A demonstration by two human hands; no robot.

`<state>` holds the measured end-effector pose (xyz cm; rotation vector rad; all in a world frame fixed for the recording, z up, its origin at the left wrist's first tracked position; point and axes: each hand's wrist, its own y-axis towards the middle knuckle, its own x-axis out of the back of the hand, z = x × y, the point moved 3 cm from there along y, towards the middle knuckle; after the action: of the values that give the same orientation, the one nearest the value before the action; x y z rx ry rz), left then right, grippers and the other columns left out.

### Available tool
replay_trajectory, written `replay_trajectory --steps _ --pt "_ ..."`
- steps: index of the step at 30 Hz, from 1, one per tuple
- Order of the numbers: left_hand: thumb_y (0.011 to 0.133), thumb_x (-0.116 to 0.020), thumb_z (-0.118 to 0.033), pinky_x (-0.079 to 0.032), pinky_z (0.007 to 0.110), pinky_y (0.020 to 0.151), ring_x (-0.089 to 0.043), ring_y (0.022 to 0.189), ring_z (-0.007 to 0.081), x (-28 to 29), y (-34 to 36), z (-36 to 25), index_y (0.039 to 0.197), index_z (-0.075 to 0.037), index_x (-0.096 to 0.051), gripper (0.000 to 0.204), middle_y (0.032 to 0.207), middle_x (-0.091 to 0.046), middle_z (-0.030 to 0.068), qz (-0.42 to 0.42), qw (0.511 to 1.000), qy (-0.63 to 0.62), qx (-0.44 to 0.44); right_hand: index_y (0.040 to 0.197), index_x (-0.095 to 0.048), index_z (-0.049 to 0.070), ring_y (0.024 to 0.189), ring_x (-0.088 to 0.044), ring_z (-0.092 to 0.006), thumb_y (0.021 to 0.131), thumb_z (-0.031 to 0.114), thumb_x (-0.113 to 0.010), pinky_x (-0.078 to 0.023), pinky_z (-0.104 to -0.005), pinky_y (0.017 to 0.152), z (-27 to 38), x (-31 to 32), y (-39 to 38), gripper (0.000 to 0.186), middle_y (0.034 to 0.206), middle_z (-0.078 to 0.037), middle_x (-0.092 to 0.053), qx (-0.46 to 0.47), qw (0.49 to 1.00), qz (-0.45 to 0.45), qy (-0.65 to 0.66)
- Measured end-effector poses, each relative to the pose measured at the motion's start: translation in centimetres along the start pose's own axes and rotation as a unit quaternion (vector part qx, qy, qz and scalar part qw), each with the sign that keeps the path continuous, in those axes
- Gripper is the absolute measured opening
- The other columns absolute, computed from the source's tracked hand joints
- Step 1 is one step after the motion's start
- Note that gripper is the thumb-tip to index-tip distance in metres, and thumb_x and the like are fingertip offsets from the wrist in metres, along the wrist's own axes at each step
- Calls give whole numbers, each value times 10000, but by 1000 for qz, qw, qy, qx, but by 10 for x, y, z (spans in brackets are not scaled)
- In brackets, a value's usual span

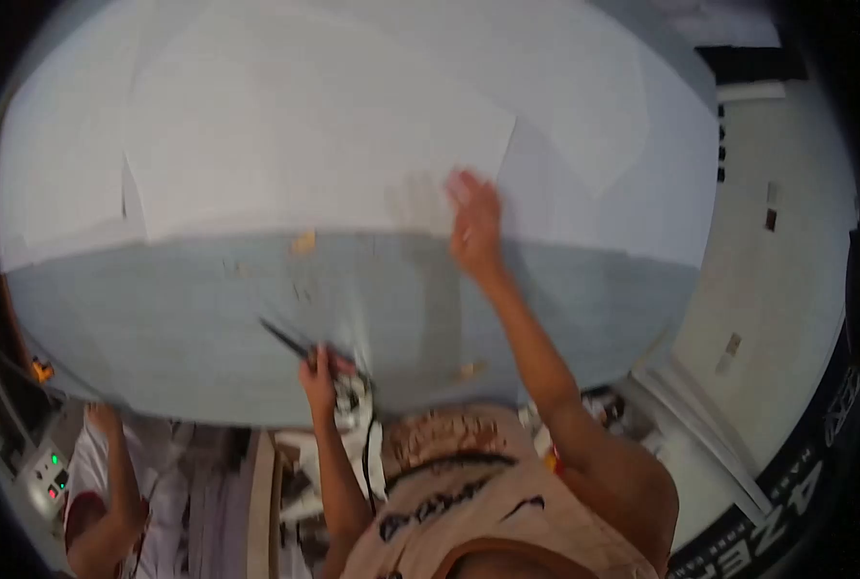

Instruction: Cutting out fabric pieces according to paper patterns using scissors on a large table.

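While the left hand grips a dark pointed tool, the right hand reaches over white sheets

As clock directions run from the middle of the view, the left hand sits near eight o'clock, closed around the rear of the tool, whose slim tip points towards ten o'clock above the bare grey-blue part of the worktop. A reddish piece shows just beside the fingers; whether the tool is a pair of scissors or a knife, I cannot tell.

The right hand, slightly blurred at one o'clock, is open with its fingers loosely bent, and nothing shows in its grasp. Its shadow falls to its left; whether the fingertips touch the paper, I cannot tell. The sheets overlap across the worktop's far side, from ten round to two o'clock.

One yellowish scrap lies near ten o'clock by the sheets' near edge, and a second scrap at five. Towards eight o'clock, a co-worker's hand is at the worktop's edge, near a panel with green and red lights. Long white strips lie at four o'clock.
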<state>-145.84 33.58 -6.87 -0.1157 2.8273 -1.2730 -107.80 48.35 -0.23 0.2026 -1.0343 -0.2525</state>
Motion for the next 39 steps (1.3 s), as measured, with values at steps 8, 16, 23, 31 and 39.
replay_trajectory --steps 8,16,23,31,39 --pt "1088 -555 -264 -620 437 695 -655 591 239 -27 -6 17 899 33 -579 353 690 -634 116 54 997 -51 4 1533 -480 119 1521 -328 -335 1019 215 -549 -178 -542 1252 -88 66 -36 528 1617 -115 -423 57 965 196 -163" --pt "1081 -571 -257 -599 371 666 -676 602 226 -20 -12 13 901 35 -604 345 699 -652 103 41 996 -78 -7 1589 -397 146 1572 -189 -348 933 539 -667 -105 -569 1261 -79 47 -12 811 1704 -134 -221 -6 974 182 -134" --pt "1083 -559 -249 -627 448 706 -658 569 248 -26 -15 9 897 28 -575 334 673 -637 117 42 997 -67 14 1602 -380 169 1576 -176 -352 895 591 -690 -85 -585 1259 -86 51 -11 880 1707 -140 -212 -14 970 196 -143" --pt "1073 -584 -260 -619 394 676 -673 584 230 -25 -17 8 883 30 -604 348 688 -660 114 49 995 -81 13 1599 -385 169 1576 -178 -351 887 587 -702 -96 -575 1263 -85 53 -6 885 1708 -138 -209 -6 969 202 -140" --pt "1072 -585 -273 -619 405 681 -693 595 253 -27 -15 6 887 18 -589 345 691 -664 120 47 995 -84 12 1598 -386 159 1578 -168 -343 890 585 -701 -106 -562 1267 -88 49 2 884 1710 -129 -205 7 969 206 -136"
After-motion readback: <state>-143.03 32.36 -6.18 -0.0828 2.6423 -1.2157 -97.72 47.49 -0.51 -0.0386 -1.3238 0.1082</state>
